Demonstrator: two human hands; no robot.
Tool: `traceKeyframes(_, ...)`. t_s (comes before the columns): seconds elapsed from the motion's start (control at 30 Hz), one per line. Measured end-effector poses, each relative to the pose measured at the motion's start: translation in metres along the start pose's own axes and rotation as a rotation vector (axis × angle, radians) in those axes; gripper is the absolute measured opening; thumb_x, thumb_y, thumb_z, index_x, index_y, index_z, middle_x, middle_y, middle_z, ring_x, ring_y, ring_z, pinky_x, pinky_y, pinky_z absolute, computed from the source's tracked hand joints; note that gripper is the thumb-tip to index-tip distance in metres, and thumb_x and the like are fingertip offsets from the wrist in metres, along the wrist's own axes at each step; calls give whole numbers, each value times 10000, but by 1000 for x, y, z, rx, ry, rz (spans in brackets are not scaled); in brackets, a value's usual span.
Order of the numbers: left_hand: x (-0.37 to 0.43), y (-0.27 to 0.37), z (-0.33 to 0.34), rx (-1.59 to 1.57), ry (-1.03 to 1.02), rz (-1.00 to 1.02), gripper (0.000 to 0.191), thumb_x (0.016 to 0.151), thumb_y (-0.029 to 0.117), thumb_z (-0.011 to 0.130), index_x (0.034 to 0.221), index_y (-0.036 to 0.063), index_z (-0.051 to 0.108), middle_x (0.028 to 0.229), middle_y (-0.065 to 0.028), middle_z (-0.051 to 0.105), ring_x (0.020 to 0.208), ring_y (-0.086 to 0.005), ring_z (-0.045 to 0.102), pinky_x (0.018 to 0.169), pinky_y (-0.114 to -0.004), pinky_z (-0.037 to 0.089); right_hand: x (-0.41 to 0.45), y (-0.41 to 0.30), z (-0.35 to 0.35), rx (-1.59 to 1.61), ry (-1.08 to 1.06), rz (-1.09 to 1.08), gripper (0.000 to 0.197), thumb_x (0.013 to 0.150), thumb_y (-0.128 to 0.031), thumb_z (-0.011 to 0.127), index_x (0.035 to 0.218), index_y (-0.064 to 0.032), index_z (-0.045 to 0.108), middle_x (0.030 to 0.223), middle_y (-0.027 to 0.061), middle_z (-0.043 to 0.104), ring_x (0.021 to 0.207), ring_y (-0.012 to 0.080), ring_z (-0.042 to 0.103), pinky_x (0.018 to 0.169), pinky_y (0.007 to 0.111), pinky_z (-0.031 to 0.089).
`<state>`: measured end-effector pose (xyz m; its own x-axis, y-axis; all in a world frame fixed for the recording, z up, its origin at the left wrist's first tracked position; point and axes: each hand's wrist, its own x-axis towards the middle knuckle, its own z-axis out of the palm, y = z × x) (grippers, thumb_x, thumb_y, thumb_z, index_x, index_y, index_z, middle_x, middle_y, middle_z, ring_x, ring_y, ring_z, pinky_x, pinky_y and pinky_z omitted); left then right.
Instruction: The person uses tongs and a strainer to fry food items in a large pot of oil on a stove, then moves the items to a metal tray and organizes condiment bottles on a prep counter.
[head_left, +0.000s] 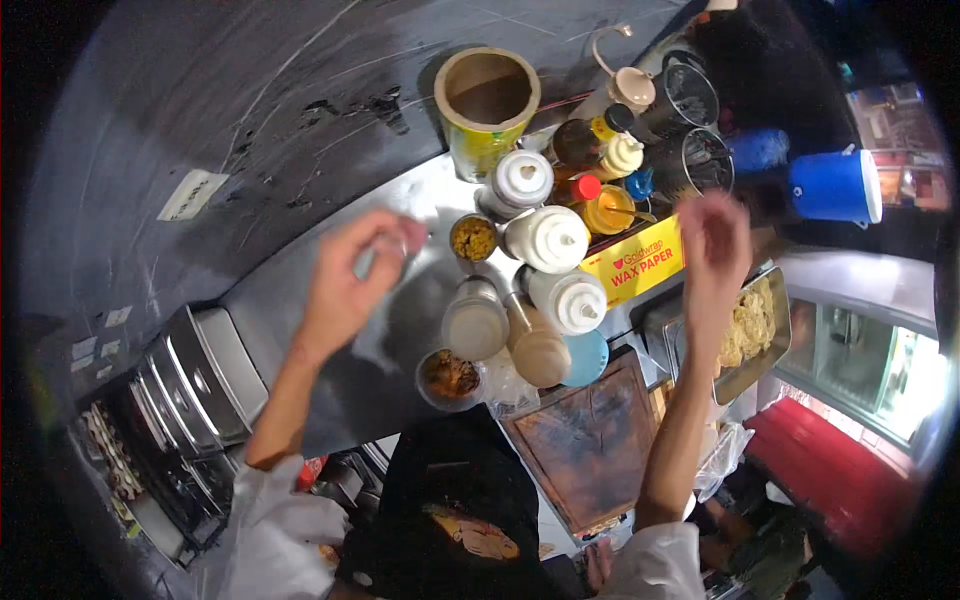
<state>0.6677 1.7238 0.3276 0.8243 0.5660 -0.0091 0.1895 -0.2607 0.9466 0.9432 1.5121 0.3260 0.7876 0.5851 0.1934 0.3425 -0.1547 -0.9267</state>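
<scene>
My left hand (356, 270) is raised over the steel counter (300, 300), its thumb and fingers curled towards each other. Blur hides whether anything thin is pinched at the fingertips. Just right of it stand a small cup of yellow-brown chunky food (473, 238) and white-capped squeeze bottles (553, 238). On the other side, my right hand (716, 240) hovers at the right end of a yellow wax paper box (637, 259), with its fingers bent and smeared by motion. Its grip is unclear. Close to my body sits a tub of dark reddish-brown food (448, 377).
A wooden cutting board (585, 442) lies front right, below a tray of pale yellowish food (754, 322). Sauce bottles (581, 142) and a tall open container (487, 112) stand at the back. Steel pans (217, 367) are stacked left. Part of another person (772, 551) shows lower right.
</scene>
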Motion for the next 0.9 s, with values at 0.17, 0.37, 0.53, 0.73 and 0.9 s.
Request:
traceKeyframes(0.17,-89,-67,57,5,-41,-298,310,800,-5,570,1102,61,547,1022,-38,603,938,-137,578,775,-258,469,-129,17,-5,90,45,305,318,864,20,545,1176,1,483,1148,106,547,1007,156,555,841,270,463)
traceKeyframes(0.37,-78,-144,82,-104,99,-393,399,773,25,629,1157,34,519,1055,-54,580,917,-135,558,782,-268,468,-210,14,4,164,229,423,307,837,69,513,1135,-2,489,1113,120,562,998,170,567,856,280,454)
traceKeyframes(0.53,-19,-162,93,90,68,-287,634,707,115,738,1259,42,435,1185,-134,531,1056,-239,533,909,-345,436,-228,-3,-5,158,297,426,309,832,72,514,1128,-12,493,1051,111,585,976,166,574,832,258,455)
traceKeyframes(0.73,15,-183,115,167,75,7,839,591,223,817,1295,46,398,1194,-175,515,1130,-340,476,984,-400,370,-243,-19,1,106,236,426,281,835,43,546,1109,-14,516,995,86,606,863,110,567,743,215,460)
traceKeyframes(0.9,16,-181,118,272,170,-65,724,603,198,812,1216,35,461,1071,-141,594,1031,-302,557,929,-382,423,-254,-49,61,217,-239,460,473,766,70,642,1210,-10,501,1113,126,598,990,149,577,824,266,488)
